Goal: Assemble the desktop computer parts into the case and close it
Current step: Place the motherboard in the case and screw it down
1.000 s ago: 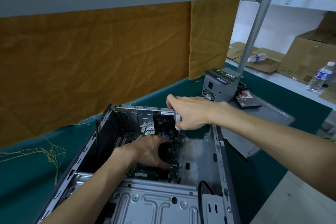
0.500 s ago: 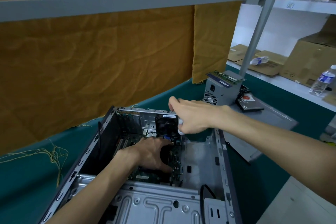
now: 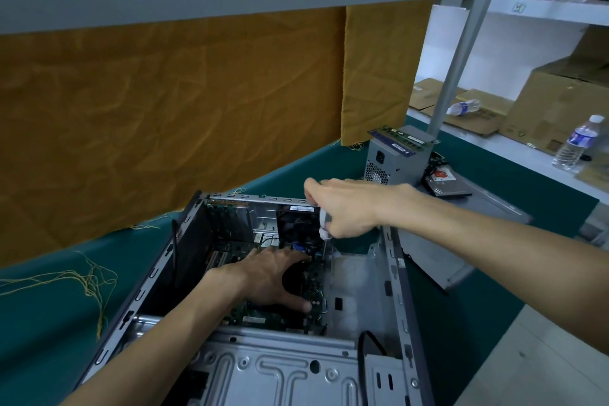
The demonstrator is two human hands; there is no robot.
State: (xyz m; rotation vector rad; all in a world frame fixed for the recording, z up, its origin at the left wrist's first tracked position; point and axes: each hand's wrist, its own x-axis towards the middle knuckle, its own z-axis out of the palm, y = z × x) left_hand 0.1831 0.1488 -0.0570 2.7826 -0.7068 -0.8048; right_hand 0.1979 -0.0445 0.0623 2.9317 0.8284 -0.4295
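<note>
An open grey computer case (image 3: 393, 273) lies on its side on the green table. Inside it sits a green motherboard (image 3: 257, 316) with a black round CPU cooler (image 3: 295, 277). My left hand (image 3: 267, 277) reaches into the case and grips the cooler, thumb toward me and fingers on its far side. My right hand (image 3: 346, 208) hovers above the case's far rim and grips the white handle of a screwdriver (image 3: 324, 227). Its thin shaft points down toward the board beside the cooler. The tip is hidden.
A grey power supply (image 3: 392, 158) with RAM sticks (image 3: 403, 137) on top stands beyond the case. A hard drive (image 3: 446, 183) rests on the grey side panel (image 3: 478, 224) to the right. Shelves with cardboard boxes and a water bottle (image 3: 575, 143) are at far right.
The view has shifted slightly. My right hand with the screwdriver stays above the far rim; my left hand keeps its hold on the cooler.
</note>
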